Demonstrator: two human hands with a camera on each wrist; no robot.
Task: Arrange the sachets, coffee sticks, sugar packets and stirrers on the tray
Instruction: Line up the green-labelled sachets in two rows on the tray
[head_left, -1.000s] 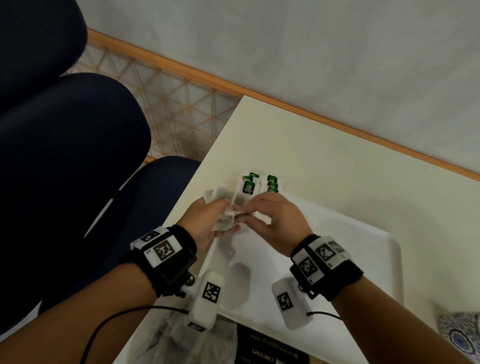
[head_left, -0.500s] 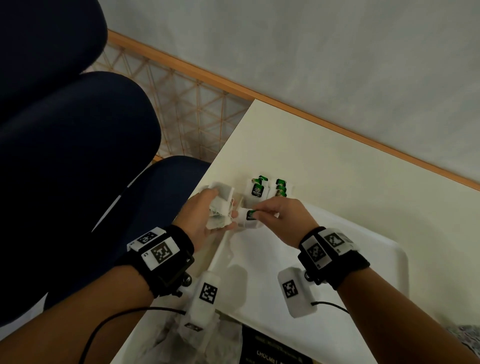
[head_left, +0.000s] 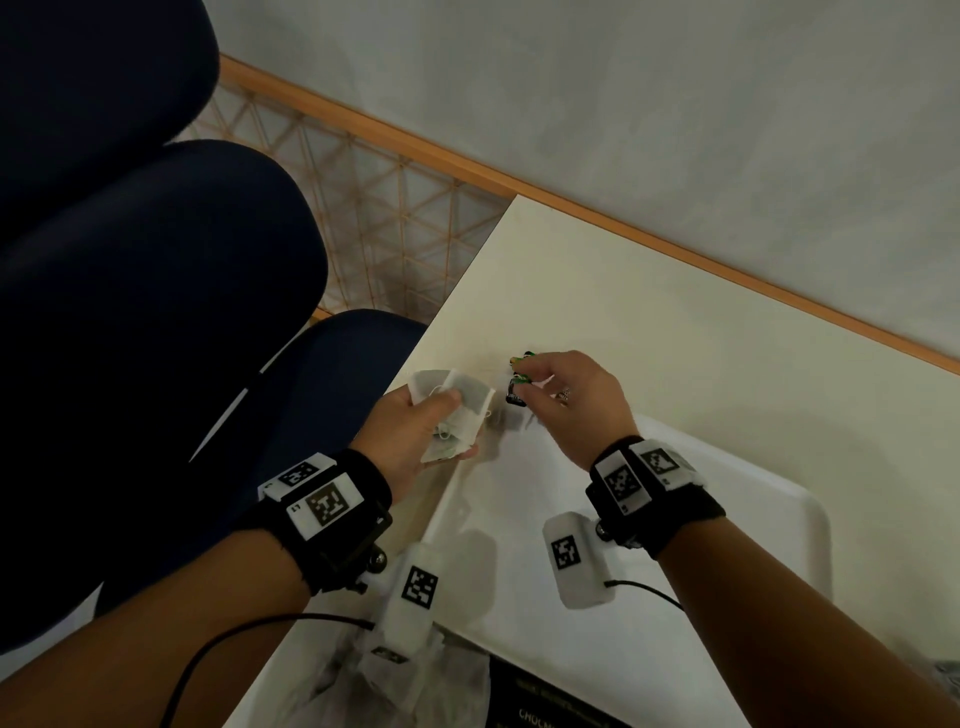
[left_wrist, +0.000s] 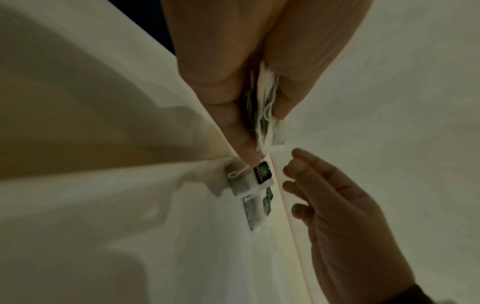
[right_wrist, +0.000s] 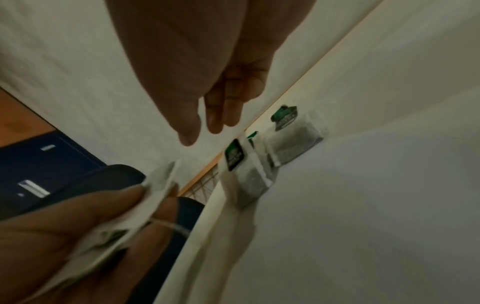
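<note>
Sachets (head_left: 457, 413) between both hands

L hand (left_wrist: 233, 86) w/ tea sachets (left_wrist: 263, 115)

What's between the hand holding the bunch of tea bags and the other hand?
In the head view, a tea bag with a green-and-black tag lies at the white plastic tray's far corner, between the left hand holding the bunch of white tea bags and the right hand.
</note>
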